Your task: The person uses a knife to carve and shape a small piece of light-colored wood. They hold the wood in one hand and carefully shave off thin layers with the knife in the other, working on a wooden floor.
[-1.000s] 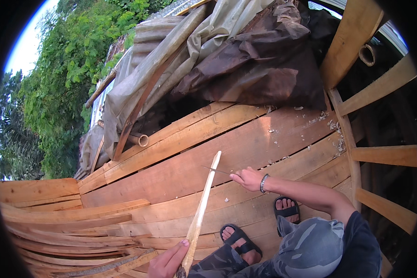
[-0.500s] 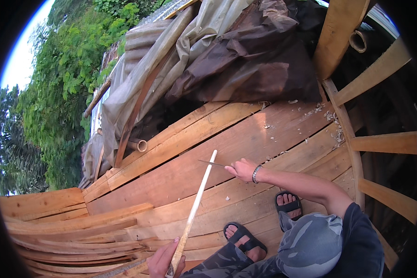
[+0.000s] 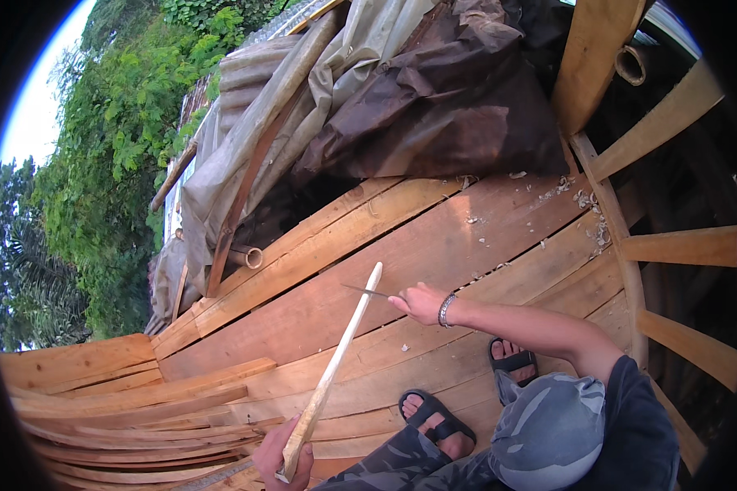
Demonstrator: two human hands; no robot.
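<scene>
My left hand grips the lower end of a long pale wooden stick, which slants up and to the right over the planks. My right hand, with a bracelet at the wrist, holds a thin dark blade that points left, its tip at the upper part of the stick. I squat on broad reddish planks; my sandalled feet and a knee in grey camouflage trousers show below my arm.
Grey and brown tarpaulins are heaped at the back over poles and a pipe end. Curved wooden ribs stand on the right. Wood shavings lie near them. Thin planks are stacked lower left, with trees beyond.
My right hand left the plank surface and now holds the thin blade toward the stick. The stick stays in my left hand, shifted slightly with the view.
</scene>
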